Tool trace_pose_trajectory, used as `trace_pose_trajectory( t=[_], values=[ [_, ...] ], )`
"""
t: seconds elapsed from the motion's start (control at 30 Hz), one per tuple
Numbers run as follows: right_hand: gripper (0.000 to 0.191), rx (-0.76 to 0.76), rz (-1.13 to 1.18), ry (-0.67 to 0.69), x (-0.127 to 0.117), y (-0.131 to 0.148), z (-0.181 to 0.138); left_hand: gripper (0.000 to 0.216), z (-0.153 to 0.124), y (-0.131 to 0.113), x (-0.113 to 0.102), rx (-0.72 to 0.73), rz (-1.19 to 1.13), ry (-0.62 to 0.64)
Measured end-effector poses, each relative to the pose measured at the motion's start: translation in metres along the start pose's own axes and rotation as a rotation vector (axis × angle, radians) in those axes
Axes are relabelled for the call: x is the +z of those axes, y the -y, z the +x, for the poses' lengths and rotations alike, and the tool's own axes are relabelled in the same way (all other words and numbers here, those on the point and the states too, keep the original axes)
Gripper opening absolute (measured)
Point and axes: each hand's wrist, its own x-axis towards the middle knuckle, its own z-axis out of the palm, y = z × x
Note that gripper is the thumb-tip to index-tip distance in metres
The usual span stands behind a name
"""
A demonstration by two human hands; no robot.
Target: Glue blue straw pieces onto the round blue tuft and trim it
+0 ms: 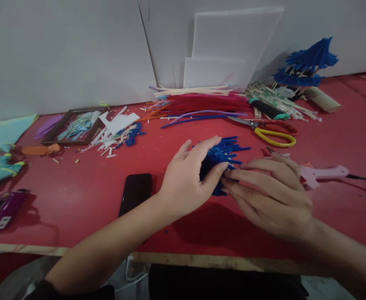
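Head view, centre of frame: one bristly blue pipe-cleaner bundle (pixel 226 153), held by the left hand (pixel 187 179), fingers half-curled; the right hand (pixel 273 198) touches its edge, fingers bent, grip unclear.

A red counter (pixel 89 200) with a smooth, faintly glossy top spans the view, its front edge (pixel 208 260) a strip of pale, wood-like material. Behind it rises a plain light-grey wall (pixel 70 50), split by a dark, slanting seam (pixel 147 41) (a few thin scuffs show, too). Soft, muted light casts blurred shadows.
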Motion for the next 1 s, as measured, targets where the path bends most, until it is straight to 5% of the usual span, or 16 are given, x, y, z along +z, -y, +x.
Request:
trace_pose_trajectory(
  t=[1.0],
  values=[
    [0.010, -0.011, 0.056, -0.005, 0.0002, -0.0056, -0.0059, 0.031, 0.0003, 0.0009, 0.0036, 0.029, 0.081, -0.025]
  ],
)
